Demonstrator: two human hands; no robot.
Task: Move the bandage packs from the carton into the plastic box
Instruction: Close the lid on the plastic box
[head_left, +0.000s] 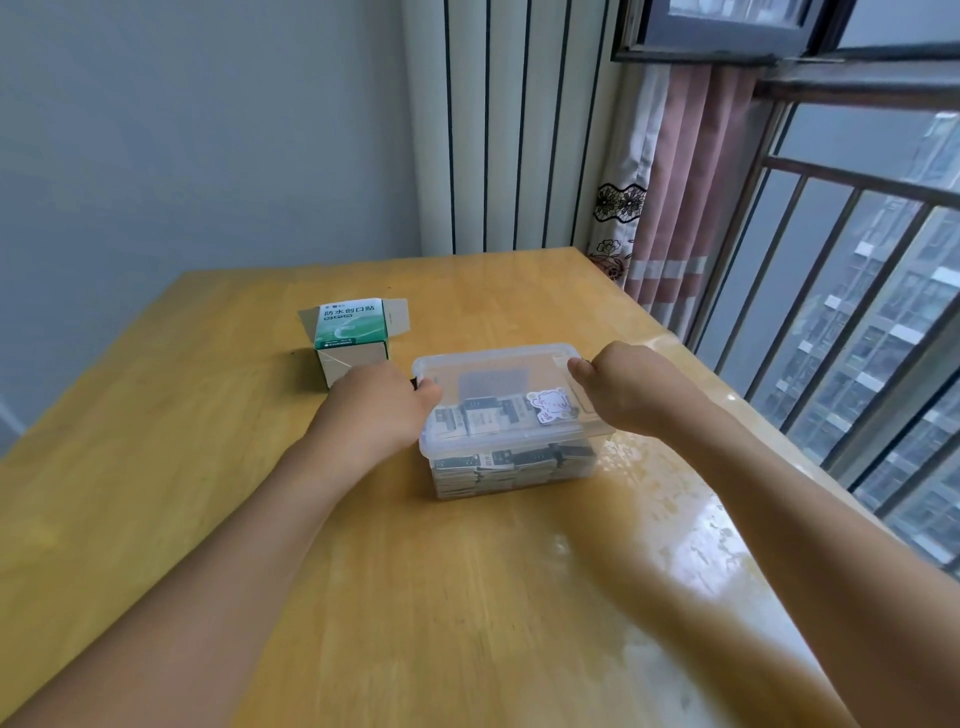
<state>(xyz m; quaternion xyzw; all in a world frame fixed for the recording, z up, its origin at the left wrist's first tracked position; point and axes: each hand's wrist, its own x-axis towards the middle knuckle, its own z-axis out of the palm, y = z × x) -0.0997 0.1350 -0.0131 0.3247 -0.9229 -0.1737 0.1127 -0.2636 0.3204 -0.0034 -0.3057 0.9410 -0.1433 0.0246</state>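
A wooden table (260, 519) carries a clear plastic box (511, 467), lidded, rigid and slick, full of light bandage packs (483, 418). Each grip curls on a side latch: left hand (376, 408), right hand (626, 387). Beyond the left grip stands the opened carton (350, 338).

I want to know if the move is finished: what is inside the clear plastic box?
Through the clear plastic box and its lid, stacked dark-and-white bandage packs fill it. Its bottom layers and far side stay hidden.

Two bare forearms, no sleeves; left hand (382, 402), right hand (621, 387) ungloved.
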